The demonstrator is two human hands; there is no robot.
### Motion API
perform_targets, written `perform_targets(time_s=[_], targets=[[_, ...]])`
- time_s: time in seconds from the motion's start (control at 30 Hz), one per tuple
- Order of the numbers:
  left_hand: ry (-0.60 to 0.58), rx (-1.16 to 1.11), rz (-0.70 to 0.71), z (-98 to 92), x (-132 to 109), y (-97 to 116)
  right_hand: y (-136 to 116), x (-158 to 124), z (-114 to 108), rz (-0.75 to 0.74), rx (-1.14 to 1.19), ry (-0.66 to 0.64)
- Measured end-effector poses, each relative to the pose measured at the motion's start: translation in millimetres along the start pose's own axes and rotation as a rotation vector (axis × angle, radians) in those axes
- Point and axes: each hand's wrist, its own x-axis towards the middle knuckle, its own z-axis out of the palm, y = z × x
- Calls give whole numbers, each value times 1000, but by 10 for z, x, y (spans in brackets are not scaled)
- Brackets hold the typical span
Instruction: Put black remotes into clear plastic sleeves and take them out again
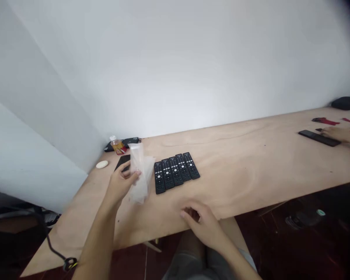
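My left hand [122, 182] is shut on a clear plastic bag [139, 177], which hangs crumpled just above the plywood table [236, 175]. Just behind that hand lies the end of a black remote control [123, 162], partly hidden by my fingers. Several black remote controls [176, 171] stand side by side in a tight row to the right of the bag, not touching it. My right hand [198, 219] rests at the table's front edge, fingers loosely curled and holding nothing.
At the far right, a co-worker's hand [335, 134] is next to a black remote [319, 138] and red strips [325, 121]. A small bottle of amber liquid [115, 144], a white oval disc [102, 164] and dark items stand at the back corner against white walls.
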Motion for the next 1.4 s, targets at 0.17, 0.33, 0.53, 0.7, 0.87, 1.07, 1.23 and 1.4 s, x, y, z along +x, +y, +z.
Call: perform_targets(time_s=[0.17,0.33,0.53,0.7,0.87,1.07,1.23,1.4], targets=[[26,477,183,73,212,-555,3,-14,3,-26,-44,0],[-62,517,346,94,181,-659,34,10,8,-34,-86,-7],[-366,775,499,66,268,-728,18,26,56,-47,-182,-39],[-421,825,463,70,301,-849,1,34,84,-73,-219,-55],[-341,831,547,23,299,-649,-93,224,161,-177,-312,-109],[-438,823,590,187,525,-555,-35,618,471,-295,-722,-123],[-451,836,567,277,673,-839,99,754,686,-319,-828,-184],[-400,831,575,254,678,-880,-28,614,661,-325,-782,-133]])
